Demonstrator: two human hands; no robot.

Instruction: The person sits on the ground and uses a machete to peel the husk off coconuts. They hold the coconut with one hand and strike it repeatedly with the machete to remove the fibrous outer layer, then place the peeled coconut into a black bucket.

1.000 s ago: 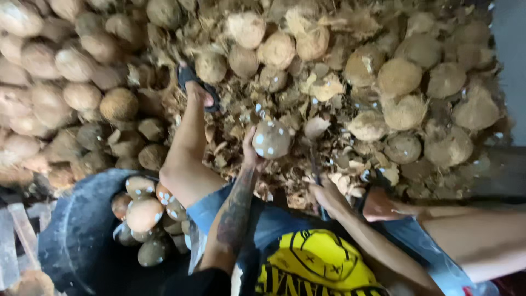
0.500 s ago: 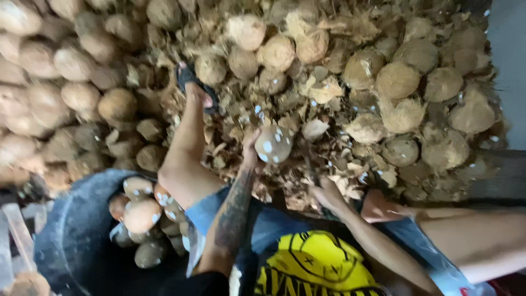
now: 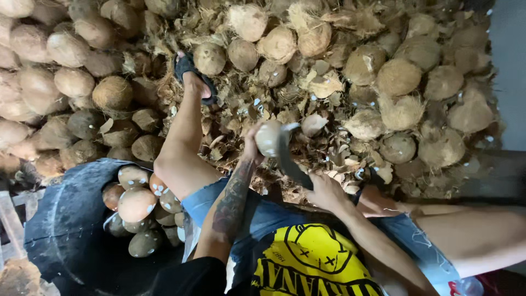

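My left hand (image 3: 253, 147) holds a partly peeled coconut (image 3: 268, 137) out in front of my knees. My right hand (image 3: 324, 192) grips the handle of a dark curved blade (image 3: 286, 156), whose edge lies against the coconut's right side. Pale shell chips and husk scraps (image 3: 329, 159) cover the ground under the coconut. My left leg stretches forward, its foot in a black sandal (image 3: 189, 68) resting among the husks. My right knee bends off to the right.
A big heap of husked brown coconuts (image 3: 394, 77) fills the ground ahead and to the left. A black tub (image 3: 66, 219) at my lower left holds several peeled, pale coconuts (image 3: 136, 203). A grey wall (image 3: 509, 66) stands at the right.
The blade has swung up from below against the coconut's right side. The coconut has turned in my left hand and shows a smoother, paler face.
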